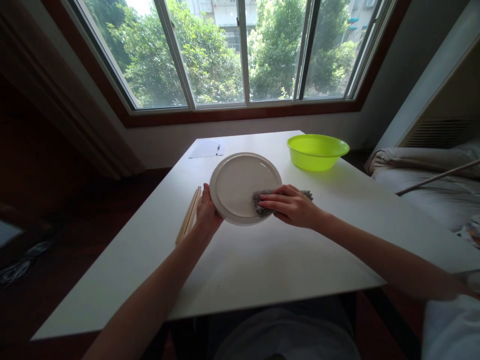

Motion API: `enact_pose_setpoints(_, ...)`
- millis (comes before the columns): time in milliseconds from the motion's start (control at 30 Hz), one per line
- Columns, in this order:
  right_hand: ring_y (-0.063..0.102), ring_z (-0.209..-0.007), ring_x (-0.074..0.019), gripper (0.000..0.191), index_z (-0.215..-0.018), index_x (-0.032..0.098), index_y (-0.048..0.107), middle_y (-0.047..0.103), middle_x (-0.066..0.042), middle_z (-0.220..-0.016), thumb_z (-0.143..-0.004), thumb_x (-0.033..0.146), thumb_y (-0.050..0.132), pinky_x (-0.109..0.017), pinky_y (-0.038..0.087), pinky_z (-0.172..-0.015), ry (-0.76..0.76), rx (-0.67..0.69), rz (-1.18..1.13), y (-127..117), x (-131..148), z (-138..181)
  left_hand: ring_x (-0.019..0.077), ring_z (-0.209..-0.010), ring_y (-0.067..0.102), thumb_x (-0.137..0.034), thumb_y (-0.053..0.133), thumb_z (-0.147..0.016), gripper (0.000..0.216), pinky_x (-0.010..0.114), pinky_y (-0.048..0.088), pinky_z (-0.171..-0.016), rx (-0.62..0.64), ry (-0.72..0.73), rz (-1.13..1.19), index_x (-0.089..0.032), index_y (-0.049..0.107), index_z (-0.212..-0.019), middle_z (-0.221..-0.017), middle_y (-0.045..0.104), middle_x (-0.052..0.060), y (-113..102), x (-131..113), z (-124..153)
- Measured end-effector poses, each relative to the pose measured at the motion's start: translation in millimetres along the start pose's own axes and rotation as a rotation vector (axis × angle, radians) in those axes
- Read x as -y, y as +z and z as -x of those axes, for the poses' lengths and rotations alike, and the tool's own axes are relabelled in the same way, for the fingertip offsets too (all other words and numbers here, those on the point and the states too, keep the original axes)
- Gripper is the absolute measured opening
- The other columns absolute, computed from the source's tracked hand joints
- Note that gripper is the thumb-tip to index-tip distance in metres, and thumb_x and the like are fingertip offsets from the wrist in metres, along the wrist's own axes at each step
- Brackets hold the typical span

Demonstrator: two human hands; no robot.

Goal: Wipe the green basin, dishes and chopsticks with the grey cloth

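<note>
So there's a pale round plate (pixel 236 182) up over the middle of the desk (pixel 240 272), its broad face tipped toward the camera. The left hand (pixel 208 212) has it by the left edge, grip clamped on the rim with the thumb sticking up at the side. A grey, fuzzy-looking cloth (pixel 262 212) sits against the lower right part of the plate. The right hand (pixel 294 205) has its grip closed on that cloth, fingers laid flat across it, and one end pokes out past the back of the hand.

Just beside the left hand there's a bunch of light wooden sticks (pixel 187 217) lying on the desk; can't really tell how many. Past the plate, toward the far left corner, is a white sheet of paper (pixel 202 149) with a pen (pixel 218 149) on it. A bright lime-green basin (pixel 318 156) stands near the far right corner.

Beyond the desk there's a wide sliding window (pixel 213 70) with leafy trees outside, a curtain (pixel 75 95) hanging off to the left, and something padded with a pale cover (pixel 416 185) over on the right.
</note>
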State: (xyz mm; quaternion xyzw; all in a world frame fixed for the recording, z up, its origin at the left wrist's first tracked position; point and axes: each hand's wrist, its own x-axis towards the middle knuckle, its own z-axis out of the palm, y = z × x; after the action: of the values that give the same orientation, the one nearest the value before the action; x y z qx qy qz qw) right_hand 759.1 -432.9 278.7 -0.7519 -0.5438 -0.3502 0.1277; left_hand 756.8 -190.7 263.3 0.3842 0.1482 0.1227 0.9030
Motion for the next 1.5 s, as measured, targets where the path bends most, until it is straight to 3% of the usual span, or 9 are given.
enact_pose_setpoints(200, 0.053, -0.098, -0.0219, 0.033, -0.114, 0.022, 0.065, 0.067, -0.002, -0.117, -0.083, 0.018, 0.055, -0.037, 0.043, -0.088, 0.244, -0.074, 0.070, 3.6, -27.3, -20.8, 0.0193, -0.091, 0.066, -0.042, 0.047, -0.090, 0.035, 0.033, 0.052, -0.089, 0.016, 0.024, 0.006, -0.013, 0.067, -0.095, -0.082, 0.071, 0.006, 3.6, -0.2, 5.1)
enact_pose_setpoints(333, 0.055, -0.095, -0.0222, 0.037, -0.112, 0.021, 0.066, 0.069, -0.002, -0.112, -0.077, 0.012, 0.056, -0.037, 0.044, -0.087, 0.341, -0.089, 0.035, 12.9, -29.3, -31.5, 0.0166, -0.085, 0.066, -0.039, 0.044, -0.092, 0.034, 0.031, 0.052, -0.088, -0.033, 0.029, 0.001, -0.014, 0.067, -0.093, -0.080, 0.071, 0.004, 6.1, 0.8, 5.6)
enact_pose_setpoints(467, 0.055, -0.092, -0.0203, 0.040, -0.108, 0.021, 0.067, 0.069, -0.001, -0.111, -0.073, 0.008, 0.053, -0.035, 0.047, -0.088, 0.256, -0.069, -0.081, 20.3, -13.7, -23.4, 0.0163, -0.088, 0.065, -0.039, 0.042, -0.093, 0.035, 0.031, 0.051, -0.091, -0.084, 0.044, 0.000, -0.014, 0.067, -0.093, -0.083, 0.071, 0.005, 7.6, 1.2, 1.5)
enact_pose_setpoints(600, 0.055, -0.094, -0.0191, 0.041, -0.113, 0.019, 0.065, 0.066, -0.001, -0.118, -0.077, 0.009, 0.050, -0.034, 0.047, -0.089, 0.067, -0.013, -0.148, 21.9, 1.3, -9.1, 0.0168, -0.095, 0.063, -0.042, 0.040, -0.093, 0.039, 0.031, 0.048, -0.095, -0.090, 0.054, 0.001, -0.014, 0.068, -0.092, -0.087, 0.071, 0.005, 8.4, 1.8, -1.8)
enact_pose_setpoints(700, 0.054, -0.097, -0.0197, 0.041, -0.118, 0.020, 0.062, 0.064, -0.001, -0.121, -0.081, 0.011, 0.049, -0.036, 0.047, -0.088, 0.033, 0.025, -0.117, 20.7, -1.0, -5.0, 0.0174, -0.096, 0.064, -0.043, 0.042, -0.092, 0.039, 0.031, 0.047, -0.096, -0.081, 0.050, 0.005, -0.014, 0.068, -0.091, -0.085, 0.071, 0.005, 7.3, 2.7, -3.6)
enact_pose_setpoints(967, 0.047, -0.108, -0.0224, 0.041, -0.129, 0.024, 0.054, 0.055, -0.001, -0.133, -0.091, 0.015, 0.043, -0.039, 0.042, -0.095, 0.255, 0.090, 0.032, 15.3, -24.3, -25.4, 0.0182, -0.097, 0.064, -0.042, 0.042, -0.092, 0.038, 0.031, 0.049, -0.094, -0.010, 0.025, 0.003, -0.015, 0.068, -0.090, -0.083, 0.072, 0.005, 3.2, 1.4, -2.8)
enact_pose_setpoints(1200, 0.047, -0.102, -0.0231, 0.046, -0.126, 0.018, 0.056, 0.056, -0.004, -0.133, -0.086, 0.005, 0.038, -0.040, 0.041, -0.096, 0.451, -0.053, 0.025, 29.4, -21.0, -61.4, 0.0197, -0.094, 0.065, -0.042, 0.052, -0.087, 0.033, 0.032, 0.051, -0.089, 0.038, 0.084, -0.058, -0.013, 0.067, -0.093, -0.084, 0.072, 0.007, 1.9, 2.2, 3.6)
enact_pose_setpoints(1333, 0.047, -0.105, -0.0228, 0.046, -0.125, 0.014, 0.057, 0.057, -0.005, -0.131, -0.084, 0.004, 0.039, -0.038, 0.040, -0.098, 0.452, -0.081, -0.034, 33.7, -6.3, -81.2, 0.0203, -0.097, 0.065, -0.043, 0.048, -0.090, 0.037, 0.031, 0.050, -0.090, 0.102, 0.074, -0.059, -0.011, 0.066, -0.097, -0.088, 0.072, 0.009, 0.9, 2.6, 4.7)
enact_pose_setpoints(1500, 0.053, -0.104, -0.0198, 0.040, -0.119, 0.019, 0.063, 0.062, 0.002, -0.125, -0.084, 0.010, 0.044, -0.032, 0.040, -0.100, 0.319, -0.005, -0.124, 34.5, 9.7, -92.7, 0.0211, -0.100, 0.064, -0.040, 0.045, -0.092, 0.037, 0.031, 0.050, -0.091, 0.143, 0.083, -0.001, -0.010, 0.066, -0.100, -0.093, 0.071, 0.011, 2.8, 1.9, 5.2)
